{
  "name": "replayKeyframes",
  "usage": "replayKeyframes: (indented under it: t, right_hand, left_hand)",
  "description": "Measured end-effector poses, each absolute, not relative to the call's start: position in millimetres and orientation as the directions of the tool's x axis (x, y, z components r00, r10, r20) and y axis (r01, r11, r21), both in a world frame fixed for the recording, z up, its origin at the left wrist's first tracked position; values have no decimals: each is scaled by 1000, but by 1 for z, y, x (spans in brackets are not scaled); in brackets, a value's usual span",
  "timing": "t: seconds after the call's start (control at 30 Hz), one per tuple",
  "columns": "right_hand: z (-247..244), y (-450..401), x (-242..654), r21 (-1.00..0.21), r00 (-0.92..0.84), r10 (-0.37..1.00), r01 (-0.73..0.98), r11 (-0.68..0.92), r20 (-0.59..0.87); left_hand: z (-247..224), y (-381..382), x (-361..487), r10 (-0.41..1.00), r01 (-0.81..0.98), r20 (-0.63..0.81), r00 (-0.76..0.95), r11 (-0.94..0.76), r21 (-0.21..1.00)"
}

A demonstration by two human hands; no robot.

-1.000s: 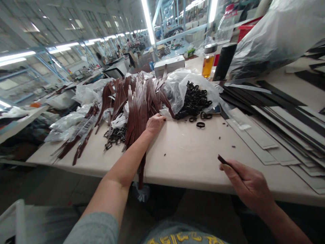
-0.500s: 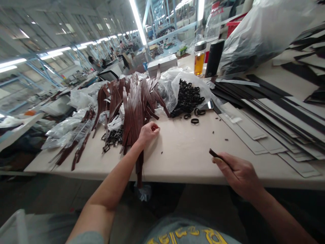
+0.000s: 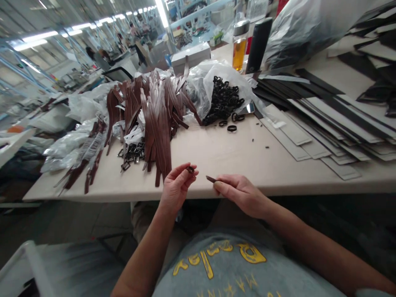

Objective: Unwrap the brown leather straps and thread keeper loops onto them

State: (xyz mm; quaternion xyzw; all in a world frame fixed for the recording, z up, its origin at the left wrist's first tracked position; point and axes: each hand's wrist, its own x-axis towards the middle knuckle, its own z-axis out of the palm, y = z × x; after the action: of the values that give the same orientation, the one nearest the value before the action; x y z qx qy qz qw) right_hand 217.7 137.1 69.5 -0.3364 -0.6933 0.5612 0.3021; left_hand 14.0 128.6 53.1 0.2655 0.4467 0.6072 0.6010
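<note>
Near the table's front edge, my left hand [image 3: 177,187] pinches a small dark loop [image 3: 190,169] between thumb and fingers. My right hand [image 3: 239,192] is closed on a dark brown strap [image 3: 211,179], whose tip points left toward the loop; a small gap separates them. Brown leather straps [image 3: 159,128] lie in a heap behind and left of my left hand, beside a pile of metal buckles [image 3: 135,153]. Farther back, black loops [image 3: 224,99] are heaped on a clear plastic bag, with a few loose ones [image 3: 232,128] in front.
Long grey and black strips [image 3: 324,128] are stacked at the right. Behind stand a jar of amber liquid [image 3: 240,47], a black bottle [image 3: 259,46] and a white box [image 3: 191,57]. A phone [image 3: 248,108] lies near the black loops. Plastic-wrapped straps [image 3: 89,152] are at the left.
My left hand has come toward the front edge and now shows a dark loop. My right hand has moved left with the strap, so both hands are close together. The view has tilted down.
</note>
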Motion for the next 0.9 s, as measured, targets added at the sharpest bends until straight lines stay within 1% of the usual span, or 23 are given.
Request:
replayKeyframes:
  t: [0.1,0.2,0.3,0.37,0.4,0.43,0.5,0.57,0.63,0.7,0.77,0.9]
  right_hand:
    - [69,136,198,-985,-621,780,70,155,79]
    - [65,135,189,-985,-605,791,62,163,92]
    - [61,132,187,-981,-602,791,63,185,111]
    - [60,129,186,-975,-615,775,44,219,146]
    - [59,127,186,-971,-617,770,40,237,163]
    - [59,125,186,-964,-611,771,49,261,178]
    - [59,121,185,-939,-585,784,103,328,209]
    - [60,118,184,-899,-557,793,172,402,248]
    - [61,114,184,-861,-542,791,220,458,283]
    - [62,112,183,-844,-545,783,230,484,300]
    - [62,111,183,-848,-556,772,207,488,309]
    - [60,112,180,-872,-564,766,155,464,308]
  left_hand:
    - [55,112,20,983,-418,-112,-144,42,907]
    - [58,101,19,988,-311,13,-153,-61,948]
    - [61,93,16,986,-113,117,-122,-131,985]
    - [61,89,16,986,16,144,-86,-143,990]
    - [61,87,18,987,29,136,-80,-135,990]
    - [60,86,19,990,-5,115,-83,-116,993]
    - [58,84,24,994,-171,44,-104,-61,983]
    - [57,83,28,994,-324,-42,-101,7,946]
    - [56,83,29,991,-385,-116,-69,81,920]
    - [56,81,28,987,-385,-158,-37,132,914]
    - [56,79,26,987,-356,-160,-34,138,924]
    - [52,76,22,989,-246,-83,-119,51,968]
